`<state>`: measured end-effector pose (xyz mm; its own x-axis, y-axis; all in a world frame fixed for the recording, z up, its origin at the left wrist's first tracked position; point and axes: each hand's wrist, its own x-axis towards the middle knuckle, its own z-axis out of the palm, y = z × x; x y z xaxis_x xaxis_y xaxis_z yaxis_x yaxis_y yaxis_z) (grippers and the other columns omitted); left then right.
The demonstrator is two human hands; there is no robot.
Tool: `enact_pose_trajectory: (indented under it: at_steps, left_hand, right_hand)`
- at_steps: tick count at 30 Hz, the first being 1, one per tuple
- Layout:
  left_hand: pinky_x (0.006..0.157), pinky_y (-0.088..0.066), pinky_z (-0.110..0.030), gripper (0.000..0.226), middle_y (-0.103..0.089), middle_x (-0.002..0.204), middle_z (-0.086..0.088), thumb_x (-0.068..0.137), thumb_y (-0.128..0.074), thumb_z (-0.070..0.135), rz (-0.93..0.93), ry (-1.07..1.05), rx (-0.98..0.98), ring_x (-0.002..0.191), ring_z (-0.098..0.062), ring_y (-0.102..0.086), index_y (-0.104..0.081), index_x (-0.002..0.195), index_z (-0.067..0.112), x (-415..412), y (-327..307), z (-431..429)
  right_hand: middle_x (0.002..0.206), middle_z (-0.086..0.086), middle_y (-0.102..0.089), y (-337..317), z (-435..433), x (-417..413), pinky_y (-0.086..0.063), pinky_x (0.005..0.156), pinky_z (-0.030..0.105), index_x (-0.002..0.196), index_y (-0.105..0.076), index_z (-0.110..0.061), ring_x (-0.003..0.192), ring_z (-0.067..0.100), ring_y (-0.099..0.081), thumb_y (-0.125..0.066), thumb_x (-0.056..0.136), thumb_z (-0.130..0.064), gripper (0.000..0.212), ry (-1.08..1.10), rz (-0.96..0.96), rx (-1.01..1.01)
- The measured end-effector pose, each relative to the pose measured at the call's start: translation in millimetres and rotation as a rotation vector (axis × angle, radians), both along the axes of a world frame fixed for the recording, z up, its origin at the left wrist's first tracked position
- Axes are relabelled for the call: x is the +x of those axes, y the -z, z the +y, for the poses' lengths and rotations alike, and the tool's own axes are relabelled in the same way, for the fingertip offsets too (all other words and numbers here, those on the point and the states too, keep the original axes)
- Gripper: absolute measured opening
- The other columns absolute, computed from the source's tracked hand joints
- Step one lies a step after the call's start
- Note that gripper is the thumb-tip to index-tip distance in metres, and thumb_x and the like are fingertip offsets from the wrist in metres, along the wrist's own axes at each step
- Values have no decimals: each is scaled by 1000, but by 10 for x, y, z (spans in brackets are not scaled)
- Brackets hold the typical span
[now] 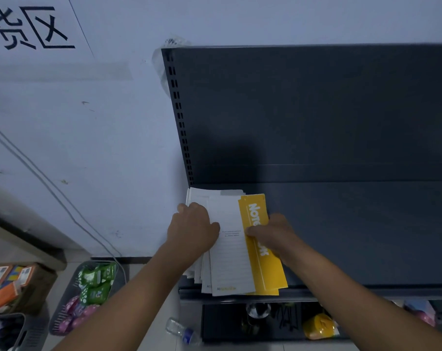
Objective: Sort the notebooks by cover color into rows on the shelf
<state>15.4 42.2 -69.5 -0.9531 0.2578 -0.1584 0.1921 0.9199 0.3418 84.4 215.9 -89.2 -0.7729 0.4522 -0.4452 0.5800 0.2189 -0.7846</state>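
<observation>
Resting on the left end of the dark shelf [354, 236], a fanned stack of white notebooks [230, 254] is gripped by the left hand [192, 229]. The thumb is laid across the top cover and the fingers are curled over the stack's left edge. The yellow notebook [265, 269] is held by the right hand [273, 234], with the thumb pressed on its cover and the other fingers hidden behind it. Yellow and white covers are touching between the two hands; which one overlaps cannot be told. Both are lying flat, and their near ends are pushed past the shelf's front lip, toward the wrists.

Beyond the fingertips, the shelf's back panel [316, 110] is seen, with a slotted upright [179, 110] at its left edge. Below the left forearm, a grey basket [60, 323] of green and pink packets is set on the floor. Between the forearms, lower down, a plastic bottle [181, 330] is lying on its side. Under the right forearm, a yellow packet [318, 325] is kept on the lower shelf. Far left of the left hand, a cardboard box [45, 279] is seen.
</observation>
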Motion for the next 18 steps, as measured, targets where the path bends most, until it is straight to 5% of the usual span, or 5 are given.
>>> enact_pose_trajectory:
  at_steps: [3,7,14,18]
  left_hand:
    - [71,-37,-29,35,-46,99,-4,94,-55,43,34,16,-64,95,-21,-49,-50,99,9,23,-16,32]
    - [62,-37,-28,38,-44,82,2,93,-56,39,63,1,-92,77,-16,-47,-40,69,15,-13,-90,51]
    - [52,-29,-23,38,-36,76,7,90,-60,40,24,-12,-76,66,-9,-42,-39,67,18,-32,-82,64]
    - [55,-34,-24,35,-45,75,7,89,-61,43,-148,-51,22,66,-8,-45,-41,71,20,-99,-164,59]
  right_hand:
    - [77,-7,-69,6,-34,-6,-51,52,23,82,-66,-20,68,6,-64,-76,83,-17,11,-48,-4,-1]
    - [85,-4,-69,6,-104,4,-48,48,21,86,-63,-19,71,9,-66,-78,82,-28,18,-127,-64,29]
    - [87,-3,-66,10,-132,5,-49,56,26,86,-59,-20,77,12,-64,-77,82,-34,24,-157,-84,124]
    - [85,0,-69,-17,-139,-12,-57,61,32,90,-65,-15,76,15,-66,-74,80,-26,17,-148,-77,136]
